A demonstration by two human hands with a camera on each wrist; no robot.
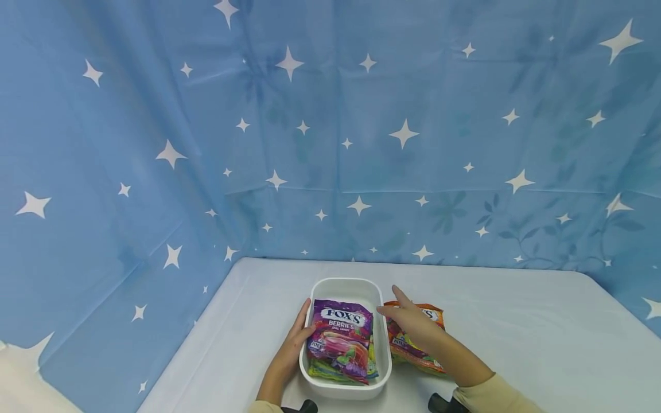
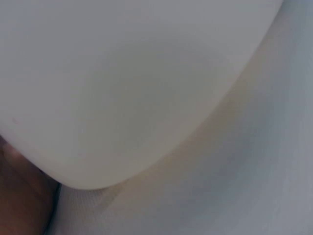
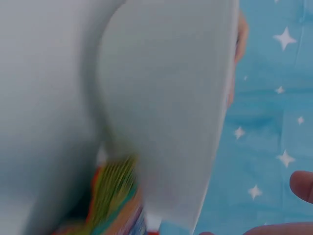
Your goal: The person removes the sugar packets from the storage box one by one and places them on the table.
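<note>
A white plastic container (image 1: pixel 345 392) with rounded corners stands on the table. In it lies a purple bag of Fox's Berries candy (image 1: pixel 341 338), over a green-yellow bag (image 1: pixel 330 371) that is mostly hidden. My left hand (image 1: pixel 291 347) holds the container's left side, thumb over the rim and fingers along the outer wall. At the right rim, my right hand (image 1: pixel 415 324) has its thumb and forefinger spread apart; whether it touches the rim I cannot tell. Beneath that hand, an orange-red Fox's bag (image 1: pixel 400 347) lies on the table, partly covered. The container wall (image 2: pixel 146 98) fills most of the left wrist view.
The white tabletop (image 1: pixel 516 332) reaches back to a blue curtain (image 1: pixel 335 143) with white stars. Black straps (image 1: pixel 449 404) circle my wrists. In the right wrist view, a blurred colourful bag (image 3: pixel 115 196) sits close beside the container wall (image 3: pixel 166 98).
</note>
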